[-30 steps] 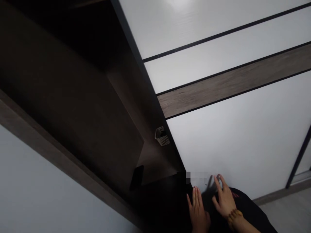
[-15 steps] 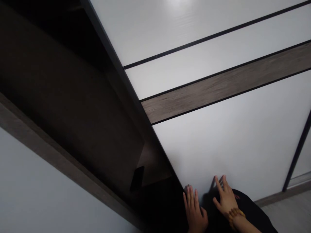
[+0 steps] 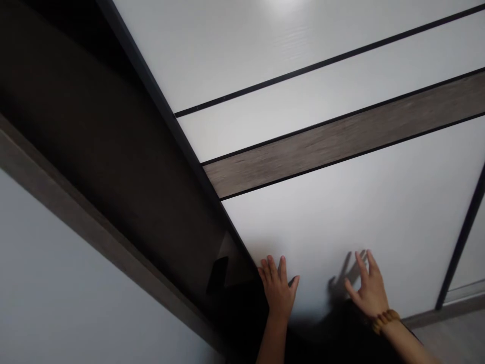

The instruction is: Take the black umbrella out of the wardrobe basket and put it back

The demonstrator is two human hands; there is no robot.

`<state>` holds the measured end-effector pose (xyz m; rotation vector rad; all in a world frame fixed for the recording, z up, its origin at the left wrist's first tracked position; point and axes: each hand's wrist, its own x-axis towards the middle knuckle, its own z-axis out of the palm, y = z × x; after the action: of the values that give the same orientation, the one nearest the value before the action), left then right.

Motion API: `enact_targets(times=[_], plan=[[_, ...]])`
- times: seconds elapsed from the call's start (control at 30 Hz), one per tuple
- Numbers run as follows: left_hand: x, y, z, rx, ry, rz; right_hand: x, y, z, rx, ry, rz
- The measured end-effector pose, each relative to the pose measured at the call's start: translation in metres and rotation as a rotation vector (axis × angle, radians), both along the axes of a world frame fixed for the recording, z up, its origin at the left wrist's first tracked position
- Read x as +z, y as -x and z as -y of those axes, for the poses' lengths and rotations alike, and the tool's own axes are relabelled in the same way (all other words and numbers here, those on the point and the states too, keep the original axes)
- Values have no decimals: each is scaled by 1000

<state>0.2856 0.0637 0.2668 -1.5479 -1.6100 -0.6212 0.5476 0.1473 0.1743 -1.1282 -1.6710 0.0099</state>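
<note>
We record both hands spread, palms flat on the white sliding door (image 3: 341,222): the left hand (image 3: 278,289) just beside its dark leading edge (image 3: 212,202), the right hand (image 3: 369,294) apart to its right. We judge the step as pushing the door across the cabinet opening (image 3: 113,151) beyond the left hand. The next move calls for even pressure, with fingers clear of that edge.

The sliding door (image 3: 341,227) lies right of the open wardrobe interior (image 3: 113,151); the wall (image 3: 56,283) lies left of the wardrobe frame (image 3: 94,232). On the door's lower part, the left hand (image 3: 278,288) rests beside its left edge, the right hand (image 3: 369,290) further right, both below the crossband (image 3: 341,146).
</note>
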Motion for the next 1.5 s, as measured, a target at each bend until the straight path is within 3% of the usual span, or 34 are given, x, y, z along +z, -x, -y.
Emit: enact_targets(times=[0.1,0.23,0.4,0.6,0.83,0.97,1.17,1.5], plan=[[1,4,3,11,-5,-19,17,-29,-29,-93,-9,-22],[10,-7,8,4,-30,51,20,-44,-51,-119,6,39],[14,-47,6,-36,-80,95,16,-30,-51,-122,42,56],[5,-84,-16,-46,-17,101,27,-23,-39,-83,23,49],[-6,-77,-31,102,-36,24,31,-54,-41,38,-55,8],[-6,-72,-30,120,-54,-4,24,-93,-69,-42,-76,-55],[0,-73,-28,140,-78,6,13,-140,-105,-126,29,-35],[-3,-101,-29,112,-142,169,10,-137,-103,-70,47,19]])
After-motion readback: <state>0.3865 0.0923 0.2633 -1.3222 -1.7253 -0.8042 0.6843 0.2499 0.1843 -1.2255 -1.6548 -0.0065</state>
